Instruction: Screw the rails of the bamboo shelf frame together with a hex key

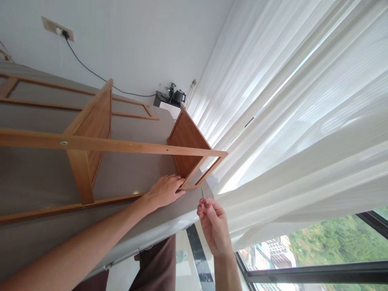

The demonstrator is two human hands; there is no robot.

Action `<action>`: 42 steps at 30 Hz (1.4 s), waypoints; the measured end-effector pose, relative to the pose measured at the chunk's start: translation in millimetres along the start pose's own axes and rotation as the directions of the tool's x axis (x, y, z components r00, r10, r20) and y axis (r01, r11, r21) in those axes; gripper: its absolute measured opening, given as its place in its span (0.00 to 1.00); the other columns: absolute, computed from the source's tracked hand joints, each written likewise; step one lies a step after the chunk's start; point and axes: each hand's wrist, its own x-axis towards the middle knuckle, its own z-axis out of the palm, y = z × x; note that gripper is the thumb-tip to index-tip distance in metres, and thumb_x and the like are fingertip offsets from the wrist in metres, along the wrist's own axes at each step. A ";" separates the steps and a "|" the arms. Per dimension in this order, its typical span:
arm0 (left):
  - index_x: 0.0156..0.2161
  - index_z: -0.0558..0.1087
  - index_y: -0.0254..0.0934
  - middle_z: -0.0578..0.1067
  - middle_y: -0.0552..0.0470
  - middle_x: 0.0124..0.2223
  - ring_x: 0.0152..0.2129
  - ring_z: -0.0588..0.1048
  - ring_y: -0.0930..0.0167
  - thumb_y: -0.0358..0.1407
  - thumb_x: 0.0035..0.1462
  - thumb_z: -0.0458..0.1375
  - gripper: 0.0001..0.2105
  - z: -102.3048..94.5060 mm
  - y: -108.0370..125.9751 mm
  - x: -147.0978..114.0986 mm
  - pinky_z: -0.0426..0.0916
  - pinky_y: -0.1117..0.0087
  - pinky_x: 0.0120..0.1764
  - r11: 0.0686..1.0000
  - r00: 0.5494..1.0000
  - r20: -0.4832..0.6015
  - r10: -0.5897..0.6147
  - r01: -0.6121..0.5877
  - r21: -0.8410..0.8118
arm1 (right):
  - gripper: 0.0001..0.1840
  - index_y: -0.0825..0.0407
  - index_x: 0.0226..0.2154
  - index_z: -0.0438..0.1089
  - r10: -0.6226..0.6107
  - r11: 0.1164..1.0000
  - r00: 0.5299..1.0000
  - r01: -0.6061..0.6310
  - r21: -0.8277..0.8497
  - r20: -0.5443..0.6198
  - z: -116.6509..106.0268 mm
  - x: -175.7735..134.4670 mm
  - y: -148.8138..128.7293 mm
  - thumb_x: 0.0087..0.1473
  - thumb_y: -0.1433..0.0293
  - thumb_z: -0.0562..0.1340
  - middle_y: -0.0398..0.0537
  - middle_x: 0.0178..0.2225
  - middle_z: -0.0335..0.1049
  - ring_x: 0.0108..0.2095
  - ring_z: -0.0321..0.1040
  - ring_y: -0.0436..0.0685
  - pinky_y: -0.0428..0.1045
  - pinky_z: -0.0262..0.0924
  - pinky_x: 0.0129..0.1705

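R hand (214,226) grip pinched shut on a thin metal pin (202,192), tip pointing up toward the corner of the wooden shelf frame (121,146) just above it, not touching. L hand (165,190) lies flat just left of that, fingers pressed on the frame's lower rail near the same corner, not closed round anything. Frame sits on a grey bed (36,178), w/ two board panels standing up from it. Beyond: white wall, socket (57,29) w/ black cable (91,70), kettle (178,96) on a small stand. Right of the grip: white curtain (297,105), window below w/ trees and buildings. No readable writing or brand seen.
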 end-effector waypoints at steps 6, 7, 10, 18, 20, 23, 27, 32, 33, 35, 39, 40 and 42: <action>0.45 0.76 0.38 0.80 0.44 0.46 0.45 0.78 0.58 0.43 0.65 0.57 0.11 2.4 -0.5 -0.8 0.70 0.60 0.47 1.000 1.000 0.002 0.000 0.000 -0.023 | 0.18 0.48 0.33 0.77 -0.064 0.979 0.994 0.046 -0.199 -0.088 -2.0 4.6 14.1 0.55 0.51 0.69 0.46 0.32 0.73 0.36 0.69 0.56 0.52 0.65 0.45; 0.45 0.76 0.38 0.80 0.44 0.46 0.45 0.78 0.58 0.43 0.65 0.57 0.12 3.2 -0.8 -1.0 0.70 0.59 0.47 1.000 1.000 0.003 -0.001 0.001 -0.027 | 0.17 0.49 0.34 0.77 -0.066 0.973 0.993 0.042 -0.225 -0.098 -3.0 6.8 16.7 0.54 0.52 0.70 0.46 0.32 0.74 0.36 0.69 0.56 0.52 0.65 0.44; 0.45 0.76 0.38 0.80 0.44 0.47 0.46 0.77 0.58 0.43 0.65 0.57 0.12 4.2 -2.0 -1.1 0.70 0.60 0.48 0.999 1.000 0.010 -0.005 0.005 -0.041 | 0.16 0.49 0.37 0.77 -0.071 0.957 0.991 0.036 -0.287 -0.113 -5.4 15.3 23.9 0.53 0.54 0.71 0.45 0.32 0.74 0.35 0.69 0.56 0.50 0.64 0.43; 0.45 0.78 0.41 0.80 0.47 0.47 0.45 0.78 0.61 0.43 0.64 0.58 0.10 -0.5 -3.9 -0.1 0.71 0.64 0.46 0.996 0.999 0.028 -0.014 0.017 -0.085 | 0.19 0.50 0.37 0.78 -0.053 0.943 0.994 0.019 -0.332 -0.093 -7.8 36.3 40.4 0.55 0.51 0.68 0.47 0.33 0.77 0.37 0.72 0.57 0.51 0.67 0.43; 0.43 0.78 0.41 0.80 0.47 0.46 0.45 0.79 0.61 0.43 0.64 0.59 0.10 -0.7 -3.7 -0.2 0.71 0.63 0.46 0.996 0.999 0.030 -0.023 0.025 -0.090 | 0.20 0.51 0.37 0.78 -0.053 0.942 0.994 0.019 -0.334 -0.092 -8.7 38.7 43.3 0.55 0.51 0.68 0.48 0.33 0.77 0.37 0.72 0.58 0.51 0.67 0.42; 0.44 0.78 0.42 0.80 0.47 0.47 0.45 0.79 0.61 0.43 0.63 0.59 0.11 -0.4 -3.6 -0.2 0.72 0.64 0.46 0.995 0.999 0.040 -0.037 0.040 -0.096 | 0.21 0.50 0.38 0.77 -0.070 0.942 0.993 0.034 -0.335 -0.094 -9.1 40.3 45.3 0.53 0.50 0.69 0.47 0.32 0.76 0.36 0.73 0.58 0.51 0.67 0.41; 0.46 0.78 0.43 0.80 0.47 0.49 0.46 0.79 0.61 0.44 0.62 0.60 0.12 -1.1 -4.1 0.0 0.72 0.65 0.47 0.993 0.997 0.056 -0.044 0.049 -0.104 | 0.21 0.49 0.36 0.75 -0.098 0.941 0.986 0.048 -0.336 -0.134 -8.3 41.8 46.4 0.53 0.49 0.69 0.46 0.32 0.75 0.36 0.72 0.57 0.51 0.67 0.40; 0.47 0.78 0.45 0.80 0.49 0.49 0.46 0.79 0.62 0.42 0.62 0.58 0.11 -3.9 -4.1 -0.4 0.72 0.65 0.47 0.992 0.997 0.066 -0.031 0.039 -0.124 | 0.22 0.50 0.36 0.73 -0.098 0.939 0.983 0.039 -0.342 -0.157 -10.8 42.6 50.4 0.52 0.48 0.69 0.47 0.32 0.75 0.36 0.74 0.58 0.50 0.67 0.36; 0.47 0.79 0.45 0.81 0.49 0.48 0.46 0.79 0.62 0.41 0.62 0.58 0.11 -4.4 -3.9 -0.5 0.72 0.65 0.47 0.991 0.997 0.068 -0.028 0.037 -0.130 | 0.23 0.50 0.38 0.72 -0.098 0.940 0.982 0.038 -0.340 -0.161 -11.9 41.9 50.6 0.51 0.49 0.70 0.46 0.32 0.75 0.36 0.74 0.58 0.50 0.66 0.35; 0.46 0.79 0.45 0.81 0.49 0.48 0.46 0.79 0.62 0.41 0.61 0.58 0.11 -4.9 -3.5 -0.5 0.71 0.65 0.46 0.989 0.997 0.068 -0.027 0.036 -0.144 | 0.26 0.49 0.44 0.70 -0.101 0.940 0.981 0.040 -0.338 -0.166 -14.3 39.7 49.4 0.51 0.50 0.71 0.45 0.33 0.75 0.36 0.75 0.58 0.50 0.67 0.35; 0.46 0.80 0.46 0.81 0.50 0.47 0.45 0.79 0.62 0.41 0.61 0.58 0.12 -5.5 -3.9 0.2 0.70 0.66 0.43 0.984 0.997 0.069 -0.036 0.048 -0.172 | 0.27 0.49 0.48 0.71 -0.083 0.933 0.987 0.028 -0.360 -0.138 -18.2 33.4 41.9 0.52 0.51 0.70 0.46 0.35 0.77 0.37 0.75 0.58 0.51 0.68 0.38; 0.46 0.80 0.47 0.82 0.51 0.46 0.44 0.79 0.63 0.40 0.61 0.57 0.12 -5.9 -4.5 0.3 0.70 0.67 0.42 0.983 0.997 0.072 -0.042 0.054 -0.177 | 0.25 0.50 0.45 0.72 -0.072 0.930 0.989 0.020 -0.367 -0.128 -18.6 31.8 40.1 0.53 0.51 0.70 0.48 0.36 0.77 0.38 0.76 0.59 0.51 0.69 0.38; 0.45 0.80 0.47 0.83 0.51 0.43 0.40 0.80 0.64 0.39 0.60 0.57 0.11 -7.1 -6.0 0.2 0.68 0.69 0.37 0.980 0.995 0.081 -0.054 0.068 -0.185 | 0.23 0.50 0.41 0.74 -0.049 0.925 0.992 0.002 -0.380 -0.113 -19.1 28.7 37.9 0.53 0.50 0.70 0.50 0.37 0.78 0.39 0.77 0.60 0.51 0.69 0.38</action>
